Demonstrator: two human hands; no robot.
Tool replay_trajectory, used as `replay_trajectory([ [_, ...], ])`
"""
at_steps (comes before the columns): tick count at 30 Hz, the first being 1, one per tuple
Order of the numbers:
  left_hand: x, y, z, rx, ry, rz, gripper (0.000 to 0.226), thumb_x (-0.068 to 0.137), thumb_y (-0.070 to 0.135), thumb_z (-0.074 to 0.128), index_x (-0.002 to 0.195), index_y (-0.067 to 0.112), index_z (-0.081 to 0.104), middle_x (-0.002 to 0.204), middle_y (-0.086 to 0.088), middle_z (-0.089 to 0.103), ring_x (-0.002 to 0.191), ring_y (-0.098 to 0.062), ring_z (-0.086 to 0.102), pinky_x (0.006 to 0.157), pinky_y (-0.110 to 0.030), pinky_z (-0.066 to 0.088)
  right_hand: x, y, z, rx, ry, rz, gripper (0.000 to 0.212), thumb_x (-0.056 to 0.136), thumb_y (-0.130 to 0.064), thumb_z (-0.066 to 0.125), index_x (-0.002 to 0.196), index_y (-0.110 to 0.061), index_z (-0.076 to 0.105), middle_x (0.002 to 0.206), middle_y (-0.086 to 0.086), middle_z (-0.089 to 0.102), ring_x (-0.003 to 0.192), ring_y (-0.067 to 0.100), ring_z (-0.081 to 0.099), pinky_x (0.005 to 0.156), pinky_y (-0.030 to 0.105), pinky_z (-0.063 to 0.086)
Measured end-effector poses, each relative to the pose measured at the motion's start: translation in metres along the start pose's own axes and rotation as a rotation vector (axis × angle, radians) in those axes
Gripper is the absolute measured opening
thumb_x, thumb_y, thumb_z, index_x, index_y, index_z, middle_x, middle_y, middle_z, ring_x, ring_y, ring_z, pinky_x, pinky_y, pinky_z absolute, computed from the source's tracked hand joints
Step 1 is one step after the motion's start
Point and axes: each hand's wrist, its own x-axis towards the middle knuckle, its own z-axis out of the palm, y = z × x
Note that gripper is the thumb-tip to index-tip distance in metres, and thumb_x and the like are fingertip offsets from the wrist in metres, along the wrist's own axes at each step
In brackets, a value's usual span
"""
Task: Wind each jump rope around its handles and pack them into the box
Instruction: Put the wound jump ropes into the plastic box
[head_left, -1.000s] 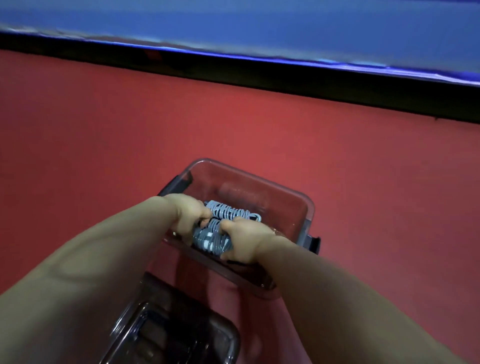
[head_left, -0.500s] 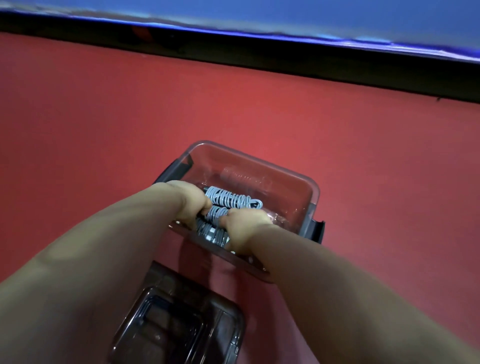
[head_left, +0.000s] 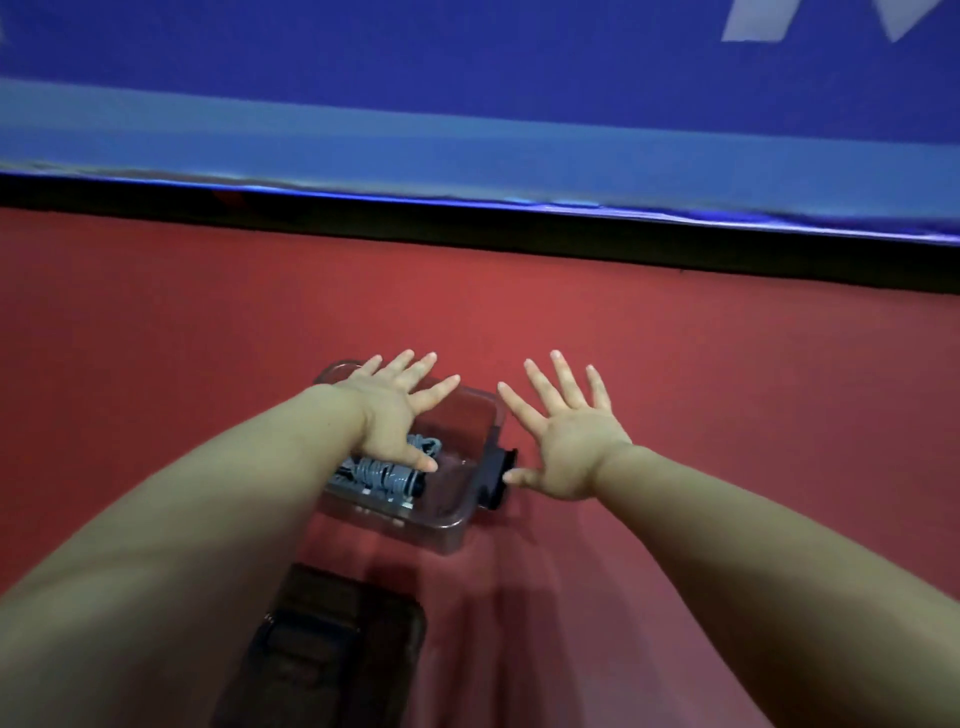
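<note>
My bare left hand (head_left: 389, 415) is stretched out ahead of me, back up and palm down, its fingers (head_left: 415, 364) straight and fanned apart, the thumb (head_left: 418, 460) pointing toward my right. My bare right hand (head_left: 566, 449) sits about level with it and apart from it, also back up, fingers (head_left: 563, 376) straight and splayed wide, thumb (head_left: 519, 475) reaching toward my left. Neither hand grips anything. Both wrists are nearly straight. My bare left forearm (head_left: 182, 519) comes in from the lower left corner and my bare right forearm (head_left: 779, 535) from the lower right, drawing closer toward the hands without touching.
</note>
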Motion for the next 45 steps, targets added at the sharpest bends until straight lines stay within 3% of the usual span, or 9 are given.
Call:
replay_trajectory([
  [8,-0.002,0.151,-0.064,0.092,0.095,0.232,0.101,0.082,0.07,0.048,0.144,0.036,-0.024,0.155,-0.003,-0.028,0.144,-0.023,-0.022,0.118,-0.043,-0.007,-0.133,0.102,0.03,0.066,-0.037,0.265,0.093,0.085,-0.073,0.034,0.143,-0.032,-0.027,0.151,0.005,-0.034,0.134,0.033,-0.037,0.111,0.058,-0.014],
  [19,0.029,0.402,-0.06,0.123,0.081,0.64,0.099,0.084,0.066,0.049,0.147,0.032,-0.019,0.157,-0.004,-0.023,0.144,-0.024,-0.02,0.119,-0.043,-0.006,-0.296,0.211,0.173,0.277,-0.279,0.594,0.098,0.083,-0.075,0.034,0.144,-0.029,-0.026,0.153,0.006,-0.03,0.137,0.032,-0.033,0.112,0.057,-0.012],
  [25,0.045,0.491,-0.013,0.176,0.06,0.881,0.077,0.092,0.044,0.054,0.152,0.028,0.009,0.161,0.001,0.0,0.147,-0.019,-0.002,0.117,-0.036,0.007,-0.345,0.221,0.254,0.424,-0.466,0.708,0.106,0.08,-0.073,0.045,0.145,-0.027,-0.025,0.154,0.008,-0.027,0.138,0.033,-0.03,0.112,0.058,-0.011],
  [30,0.05,0.54,0.012,0.211,0.046,1.008,0.068,0.09,0.032,0.06,0.149,0.026,0.026,0.156,0.004,0.023,0.144,-0.018,0.018,0.111,-0.037,0.026,-0.354,0.229,0.283,0.49,-0.525,0.748,0.111,0.077,-0.073,0.051,0.146,-0.027,-0.023,0.155,0.008,-0.024,0.139,0.032,-0.029,0.112,0.058,-0.011],
  [34,0.058,0.559,0.028,0.127,0.044,0.997,0.062,0.085,0.033,0.065,0.14,0.024,0.038,0.14,0.001,0.044,0.13,-0.021,0.039,0.101,-0.039,0.038,-0.349,0.234,0.292,0.562,-0.476,0.726,0.113,0.076,-0.072,0.054,0.146,-0.028,-0.023,0.155,0.007,-0.026,0.139,0.03,-0.03,0.111,0.056,-0.015],
  [41,0.072,0.545,0.035,0.013,-0.073,0.914,0.058,0.084,0.042,0.065,0.136,0.033,0.041,0.118,-0.001,0.054,0.11,-0.024,0.053,0.075,-0.031,0.036,-0.356,0.242,0.309,0.679,-0.385,0.811,0.107,0.077,-0.073,0.05,0.148,-0.029,-0.017,0.157,0.005,-0.02,0.14,0.026,-0.028,0.113,0.053,-0.014],
  [45,0.075,0.52,0.032,-0.073,-0.11,0.829,0.058,0.086,0.042,0.063,0.138,0.032,0.041,0.122,0.0,0.054,0.112,-0.024,0.052,0.081,-0.03,0.04,-0.349,0.238,0.3,0.688,-0.226,0.692,0.097,0.08,-0.07,0.048,0.15,-0.031,-0.007,0.159,0.001,-0.01,0.143,0.022,-0.022,0.114,0.047,-0.013],
])
